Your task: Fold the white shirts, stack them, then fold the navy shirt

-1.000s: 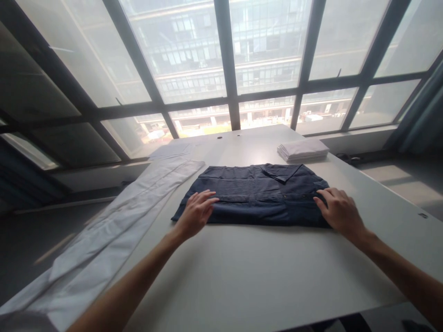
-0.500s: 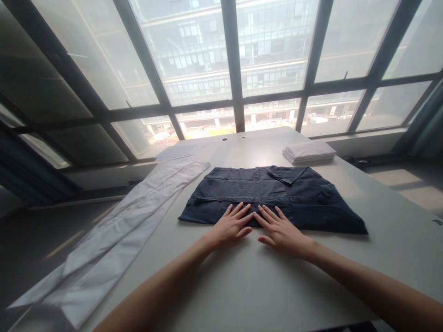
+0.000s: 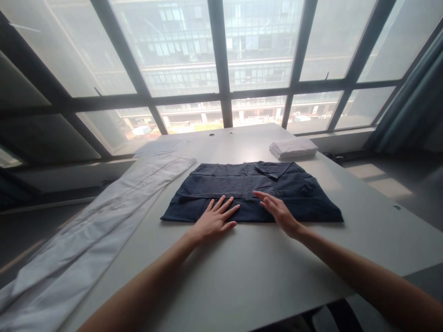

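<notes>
A dark navy folded garment (image 3: 228, 182) lies flat on the white table (image 3: 221, 272), with a strap-like strip of the same cloth near its far right part. My left hand (image 3: 214, 219) rests on the near edge of the cloth, palm down and fingers spread. Just to its right, my right hand (image 3: 277, 212) is turned on its side over the near part of the garment, fingers stretched out and holding nothing. Whether its lower edge touches the cloth I cannot tell.
White cloth (image 3: 114, 221) runs along the table's left side and hangs over the edge. A stack of folded white cloth (image 3: 293, 148) sits at the back right. Large windows (image 3: 221, 55) stand beyond the table, with a blue-grey curtain (image 3: 411, 97) at the right.
My right hand has lifted from lying flat and turned onto its side, moving apart from the left. My left hand stays flat on the cloth. The view has shifted slightly right.
</notes>
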A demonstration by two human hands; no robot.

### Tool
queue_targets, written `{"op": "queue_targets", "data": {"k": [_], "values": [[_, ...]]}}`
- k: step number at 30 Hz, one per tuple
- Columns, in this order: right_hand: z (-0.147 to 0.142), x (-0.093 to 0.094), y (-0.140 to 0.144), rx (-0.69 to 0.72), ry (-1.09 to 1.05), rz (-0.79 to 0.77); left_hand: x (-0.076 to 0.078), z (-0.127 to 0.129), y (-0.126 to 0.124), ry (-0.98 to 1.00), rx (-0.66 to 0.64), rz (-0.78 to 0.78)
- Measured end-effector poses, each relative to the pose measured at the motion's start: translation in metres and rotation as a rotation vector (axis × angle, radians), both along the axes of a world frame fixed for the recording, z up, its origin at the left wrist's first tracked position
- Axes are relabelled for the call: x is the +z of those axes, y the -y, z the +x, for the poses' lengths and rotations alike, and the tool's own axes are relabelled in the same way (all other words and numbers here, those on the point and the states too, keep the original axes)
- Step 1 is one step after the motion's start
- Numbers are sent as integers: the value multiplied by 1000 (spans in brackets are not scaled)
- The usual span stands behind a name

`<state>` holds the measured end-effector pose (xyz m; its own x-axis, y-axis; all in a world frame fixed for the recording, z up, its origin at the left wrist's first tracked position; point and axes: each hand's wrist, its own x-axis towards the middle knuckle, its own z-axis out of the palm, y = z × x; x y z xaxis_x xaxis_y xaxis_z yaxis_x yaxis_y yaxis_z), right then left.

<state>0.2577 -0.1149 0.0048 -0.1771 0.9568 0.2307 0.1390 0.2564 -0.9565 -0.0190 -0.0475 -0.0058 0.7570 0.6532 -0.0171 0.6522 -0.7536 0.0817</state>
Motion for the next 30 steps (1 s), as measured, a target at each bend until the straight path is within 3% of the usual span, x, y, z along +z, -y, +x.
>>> {"op": "queue_targets", "data": {"k": [2,5,7,11,16,21,26,30], "values": [[19,5,-4,-7,-434,-144,-2,0,-2,-4,-5,14],[56,4,-4,0,-753,-378,-4,-1,-3,-1,-12,36],[82,-2,2,-35,-856,-488,-5,-2,-4,2,-11,47],[129,-14,15,-188,-1018,-471,-5,-1,-3,2,-9,48],[149,-15,26,-234,-1014,-403,-6,-3,-4,18,-13,54],[114,4,22,-33,-897,-379,3,6,6,71,-35,106],[34,19,-2,280,-807,-439,12,31,27,149,-137,106],[-21,10,-26,320,-785,-548,9,38,34,122,-162,40]]}}
